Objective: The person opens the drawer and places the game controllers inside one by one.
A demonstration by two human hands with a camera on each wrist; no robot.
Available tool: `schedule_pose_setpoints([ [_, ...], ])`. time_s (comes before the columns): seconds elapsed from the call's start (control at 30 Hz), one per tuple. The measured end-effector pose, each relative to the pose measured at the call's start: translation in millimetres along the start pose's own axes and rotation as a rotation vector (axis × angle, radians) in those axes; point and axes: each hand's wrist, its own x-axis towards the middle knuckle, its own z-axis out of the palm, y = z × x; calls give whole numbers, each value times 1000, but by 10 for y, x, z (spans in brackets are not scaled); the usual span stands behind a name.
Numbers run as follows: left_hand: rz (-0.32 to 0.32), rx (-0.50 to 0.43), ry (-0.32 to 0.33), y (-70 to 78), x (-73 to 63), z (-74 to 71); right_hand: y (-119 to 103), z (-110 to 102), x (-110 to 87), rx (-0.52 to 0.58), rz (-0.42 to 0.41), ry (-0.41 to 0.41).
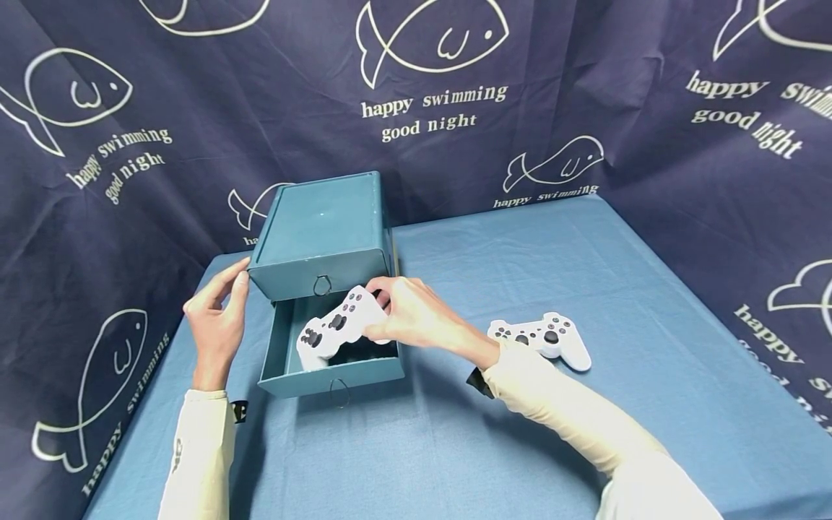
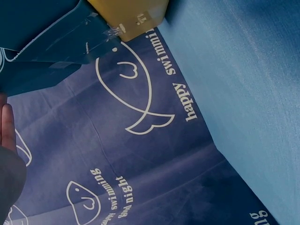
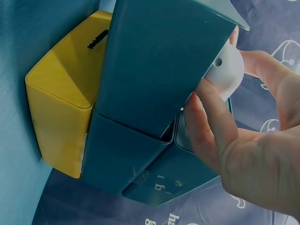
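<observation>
A teal two-drawer box stands at the back left of the table, its lower drawer pulled out. My right hand grips one end of a white game controller, which lies tilted in or just over that drawer; whether it touches the bottom is hidden. The right wrist view shows the thumb and fingers around the controller's white handle. With fairly straight fingers, my left hand touches the box's upper front left corner. Only a few left fingers show in the left wrist view.
A second white game controller lies on the blue tablecloth, right of the box and partly behind my right forearm. Something yellow adjoins the box's rear. Dark blue curtains with fish prints surround the table.
</observation>
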Motion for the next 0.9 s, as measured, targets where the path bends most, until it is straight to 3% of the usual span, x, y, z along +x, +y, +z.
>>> schedule_pose_setpoints([
  [0.43, -1, 5, 3, 242, 14, 30, 25, 1, 35, -14, -11, -16],
  [0.9, -7, 13, 15, 106, -3, 31, 84, 8, 61, -9, -15, -31],
])
